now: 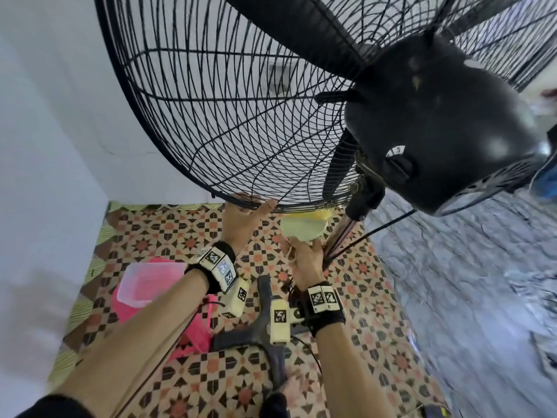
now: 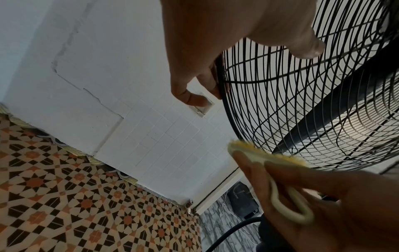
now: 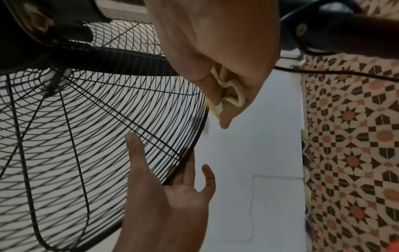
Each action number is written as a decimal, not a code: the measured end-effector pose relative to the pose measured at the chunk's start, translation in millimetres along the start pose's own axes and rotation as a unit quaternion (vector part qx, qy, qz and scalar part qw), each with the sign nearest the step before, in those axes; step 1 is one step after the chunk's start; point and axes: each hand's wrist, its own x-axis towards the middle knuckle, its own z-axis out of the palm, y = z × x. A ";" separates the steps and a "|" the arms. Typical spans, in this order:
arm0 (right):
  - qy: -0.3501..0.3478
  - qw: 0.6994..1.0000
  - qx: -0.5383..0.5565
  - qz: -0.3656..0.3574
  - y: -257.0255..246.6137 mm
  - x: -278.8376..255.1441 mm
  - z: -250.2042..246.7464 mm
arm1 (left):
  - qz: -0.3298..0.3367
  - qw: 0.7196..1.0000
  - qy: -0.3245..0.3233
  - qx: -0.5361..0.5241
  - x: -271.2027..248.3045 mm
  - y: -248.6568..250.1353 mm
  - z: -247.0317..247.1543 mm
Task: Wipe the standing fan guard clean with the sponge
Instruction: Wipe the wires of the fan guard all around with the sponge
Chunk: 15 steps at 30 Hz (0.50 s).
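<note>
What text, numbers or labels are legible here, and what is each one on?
"3": on the white scale above the speed knob of the fan motor housing; neighbouring marks too blurred to read.
Wristband tags: square black-and-white codes, no letters.
Yellow cleaning pad: no print visible.

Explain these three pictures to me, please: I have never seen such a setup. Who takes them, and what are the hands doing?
A person wears three cameras: one on the head, one on each wrist. The head picture looks down at both arms; the boxes strapped to the wrists are the other cameras, each looking along its own hand. The left hand touches the lower rim of a big black fan cage. The right hand grips a yellow cloth close to that rim, likely for wiping. On the patterned floor stand the fan's base and pink plastic containers.
</note>
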 end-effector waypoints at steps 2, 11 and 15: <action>0.028 0.999 -0.006 0.035 -0.8 5.2 6.3 | 0.005 1.000 -0.003 -0.007 -1.8 0.0 1.5; 0.051 0.990 -0.120 0.060 -9.2 13.1 32.6 | 0.040 0.999 -0.013 -0.008 -0.2 3.3 -2.9; 0.146 0.981 -0.128 -0.018 18.9 15.3 26.5 | 0.076 0.997 -0.005 0.004 -2.2 1.7 1.7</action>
